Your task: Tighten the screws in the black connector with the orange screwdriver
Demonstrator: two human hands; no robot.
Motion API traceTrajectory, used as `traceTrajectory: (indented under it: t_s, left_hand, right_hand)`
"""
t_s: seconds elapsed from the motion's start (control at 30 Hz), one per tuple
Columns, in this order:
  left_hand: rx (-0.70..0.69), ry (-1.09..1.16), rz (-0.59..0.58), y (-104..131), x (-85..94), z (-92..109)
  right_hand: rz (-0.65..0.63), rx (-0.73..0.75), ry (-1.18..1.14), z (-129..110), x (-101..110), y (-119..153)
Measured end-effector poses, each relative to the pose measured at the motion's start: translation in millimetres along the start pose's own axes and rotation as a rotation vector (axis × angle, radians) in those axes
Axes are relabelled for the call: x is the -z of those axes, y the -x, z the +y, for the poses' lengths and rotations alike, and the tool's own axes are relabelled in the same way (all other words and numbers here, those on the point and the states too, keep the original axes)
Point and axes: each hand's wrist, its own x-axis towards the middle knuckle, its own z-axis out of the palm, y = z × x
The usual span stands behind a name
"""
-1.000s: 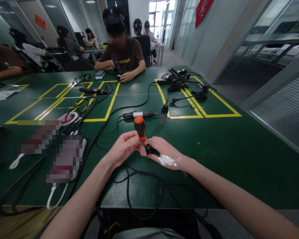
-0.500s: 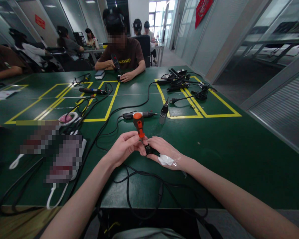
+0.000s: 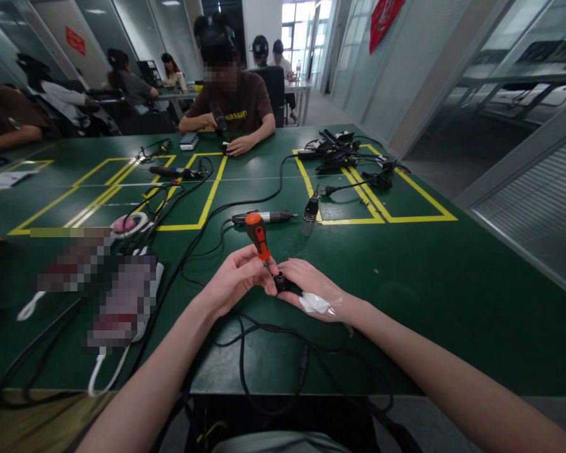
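Between my left hand's (image 3: 238, 277) fingertips a screwdriver (image 3: 257, 236) is pinched low down by its shaft. Its orange and black handle points up and leans to the left; its tip is hidden among my fingers. My right hand (image 3: 309, 283), with white tape across its back near the wrist, is closed on a small black cylindrical part (image 3: 280, 280) held at the table. My left fingertips come right up to that part, and whether they touch it I cannot tell. Just beyond my hands lies a corded electric screwdriver (image 3: 264, 218). Beside its bit stands a black and grey pointed cylinder (image 3: 310, 214).
Loose black cables (image 3: 283, 330) loop over the green table (image 3: 453, 302) in front of me. Two phone-like devices (image 3: 122, 302) with white cords lie left. A heap of black tools (image 3: 334, 151) sits at the back right. Opposite, a person (image 3: 245, 94) works with a power screwdriver.
The screwdriver's handle has tipped a little to the left, while both hands stay almost where they were. The black part remains in my right hand.
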Motion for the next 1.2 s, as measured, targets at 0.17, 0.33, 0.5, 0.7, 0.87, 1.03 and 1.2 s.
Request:
traceTrajectory:
  t_s: [0.17,0.33,0.5,0.7,0.87,1.03,1.2]
  left_hand:
    - [0.025,0.020,0.020,-0.8,-0.4,0.2]
    - [0.020,-0.007,0.017,-0.4,0.0,-0.4]
    - [0.035,0.011,0.013,-0.5,1.3,-1.4]
    - [0.025,-0.001,0.018,-0.4,1.2,-1.7]
    - [0.040,0.028,0.005,-0.4,-0.6,0.6]
    - [0.032,0.019,0.015,0.0,-0.9,0.2]
    - [0.036,0.030,-0.012,-0.3,-0.6,-0.3]
  right_hand:
    - [-0.003,-0.007,0.008,-1.2,1.3,-0.6]
    - [-0.001,0.002,0.003,-1.2,0.6,-0.6]
    - [0.006,-0.002,0.001,-0.3,-0.7,-0.6]
    - [-0.001,0.002,0.009,-0.1,-0.3,-0.8]
    - [0.002,0.010,0.013,0.1,-0.1,-0.3]
    - [-0.001,-0.001,0.012,0.2,-0.5,0.0]
    - [0.003,-0.004,0.008,0.0,-0.8,-0.5]
